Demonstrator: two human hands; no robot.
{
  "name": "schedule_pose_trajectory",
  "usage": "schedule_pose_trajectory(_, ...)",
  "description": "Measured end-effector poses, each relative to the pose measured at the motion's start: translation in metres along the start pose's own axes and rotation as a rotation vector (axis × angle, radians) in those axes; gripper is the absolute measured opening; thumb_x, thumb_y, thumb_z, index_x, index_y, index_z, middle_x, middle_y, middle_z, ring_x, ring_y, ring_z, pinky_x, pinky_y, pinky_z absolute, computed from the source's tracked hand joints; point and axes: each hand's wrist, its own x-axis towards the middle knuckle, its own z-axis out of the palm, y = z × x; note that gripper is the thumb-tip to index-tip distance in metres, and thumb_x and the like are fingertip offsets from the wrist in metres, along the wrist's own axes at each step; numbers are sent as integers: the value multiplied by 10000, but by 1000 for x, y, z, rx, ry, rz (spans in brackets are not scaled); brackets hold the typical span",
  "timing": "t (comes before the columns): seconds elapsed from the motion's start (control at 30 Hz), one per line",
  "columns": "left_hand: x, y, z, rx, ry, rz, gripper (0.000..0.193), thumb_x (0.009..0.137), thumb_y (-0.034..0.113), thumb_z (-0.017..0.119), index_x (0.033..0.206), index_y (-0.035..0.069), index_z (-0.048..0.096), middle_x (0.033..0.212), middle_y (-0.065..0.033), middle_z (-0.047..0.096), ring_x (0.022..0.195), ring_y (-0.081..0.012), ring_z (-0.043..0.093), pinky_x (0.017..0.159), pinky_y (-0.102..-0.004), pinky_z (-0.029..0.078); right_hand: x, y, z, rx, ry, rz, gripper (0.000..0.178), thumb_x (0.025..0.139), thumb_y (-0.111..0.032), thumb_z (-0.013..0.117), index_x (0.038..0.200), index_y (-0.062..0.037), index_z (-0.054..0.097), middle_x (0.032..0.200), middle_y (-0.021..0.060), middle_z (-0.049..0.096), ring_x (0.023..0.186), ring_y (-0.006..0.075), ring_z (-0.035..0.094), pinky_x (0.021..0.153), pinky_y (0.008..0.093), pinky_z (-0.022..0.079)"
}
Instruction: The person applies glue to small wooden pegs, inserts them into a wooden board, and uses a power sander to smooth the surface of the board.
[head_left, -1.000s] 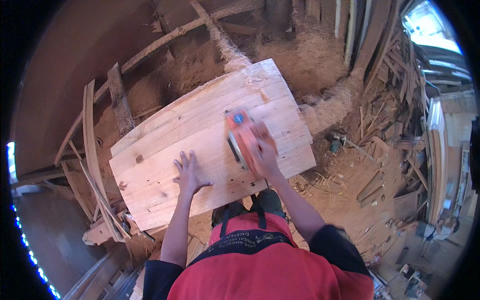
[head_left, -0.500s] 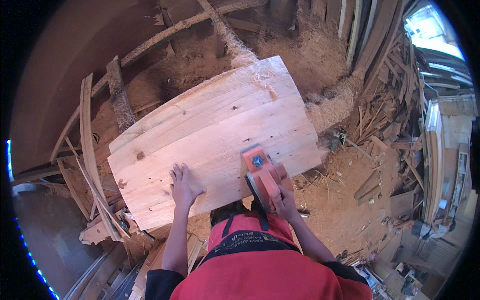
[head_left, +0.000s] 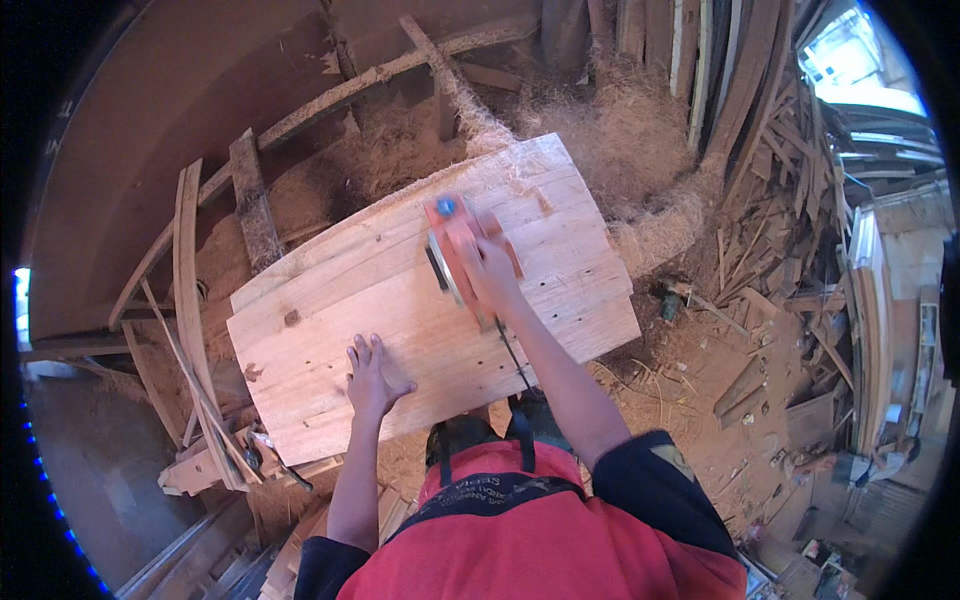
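A wide panel of pale planks [head_left: 335,300] lies in front of me, with dark knots in its surface. My left hand [head_left: 371,386] rests flat on its near left part, fingers spread. My right hand [head_left: 489,272] is wrapped round the handle of an orange-red electric planer [head_left: 455,240] with a blue front knob. The planer sits on the far middle of the panel, and its dark cord [head_left: 513,357] runs back toward me. Where the palm closes on the handle, the grip is partly hidden and slightly blurred. Pale shavings [head_left: 530,192] lie near the panel's far right corner.
Narrow wooden beams [head_left: 375,80] stand behind the panel, dusted with shavings. Heaped shavings [head_left: 665,225] lie beyond its right end. Long boards [head_left: 190,270] lean at the left; scrap wood [head_left: 785,190] is piled at the right.
My right hand has pushed the planer from the panel's near edge to its far middle, forward and slightly left. My left hand stays flat on the panel.
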Motion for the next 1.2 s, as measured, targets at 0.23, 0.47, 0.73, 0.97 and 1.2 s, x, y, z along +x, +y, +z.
schedule_pose_trajectory(0.23, -14, -5, 7, -12, 19, -14, 1346, 536, 553, 923, 1609, 163, 210, 1673, -208, 126, 1513, -452, 198, 1065, -664, 407, -232, 14, -65, 140, -255, 341, 419, 1025, -392, 539, 1054, 10, 655, 739, 134, 650, 698, 244, 650, 634, 371, 501)
schedule_pose_trajectory(0.47, -12, -6, 0, -9, 2, -9, 1323, 554, 546, 920, 1607, 161, 219, 1668, -219, 134, 1512, -460, 198, 1067, -655, 411, -57, -14, 20, 92, 5, -130, 464, 1028, -415, 534, 911, 23, 636, 718, 220, 615, 664, 319, 630, 611, 432, 466)
schedule_pose_trajectory(0.73, -27, -29, 25, -179, 198, 90, 1043, 697, 439, 878, 1536, 101, 359, 1605, -232, 285, 1464, -433, 314, 1141, -538, 380, -46, -14, 39, 40, -83, -57, 465, 1016, -425, 545, 930, 21, 639, 859, 240, 677, 822, 394, 674, 711, 455, 503)
schedule_pose_trajectory(0.97, -135, -22, 90, -702, 136, -160, 366, 869, 320, 781, 1039, 19, 661, 906, -113, 699, 878, -247, 661, 724, -381, 512, -238, 2, -49, 136, -312, 343, 345, 1015, -319, 544, 1064, 5, 652, 760, 183, 686, 709, 368, 684, 642, 439, 527)
schedule_pose_trajectory(1.2, -157, -15, 139, -1622, 58, -732, 422, 980, 448, 650, 1050, 33, 635, 930, -79, 698, 812, -198, 671, 654, -324, 527, -52, -30, 73, 85, -82, -181, 497, 1034, -419, 521, 905, 43, 652, 740, 217, 634, 672, 290, 618, 640, 428, 469)
